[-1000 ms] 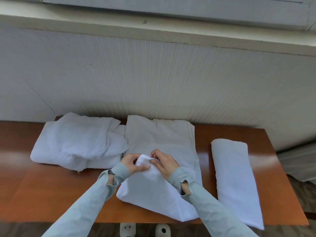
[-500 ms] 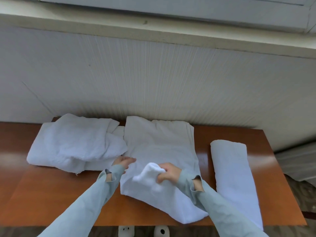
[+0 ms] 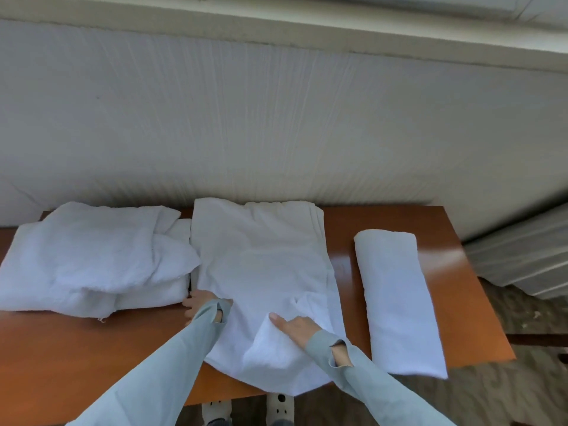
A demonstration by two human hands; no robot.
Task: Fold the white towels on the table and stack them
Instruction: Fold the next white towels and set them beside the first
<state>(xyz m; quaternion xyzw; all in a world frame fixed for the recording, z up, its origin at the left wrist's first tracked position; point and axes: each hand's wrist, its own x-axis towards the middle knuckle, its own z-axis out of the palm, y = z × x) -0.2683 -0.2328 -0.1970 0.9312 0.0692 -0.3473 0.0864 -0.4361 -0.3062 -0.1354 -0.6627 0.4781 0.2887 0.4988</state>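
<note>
A white towel [image 3: 261,272] lies spread down the middle of the wooden surface [image 3: 61,364], its near end hanging over the front edge. The right hand [image 3: 295,329] rests open and flat on a raised fold near that end. The left hand [image 3: 199,304] sits at the towel's left edge; whether it grips I cannot tell. A rumpled pile of towels [image 3: 92,256] lies left, a folded towel [image 3: 396,299] right.
</note>
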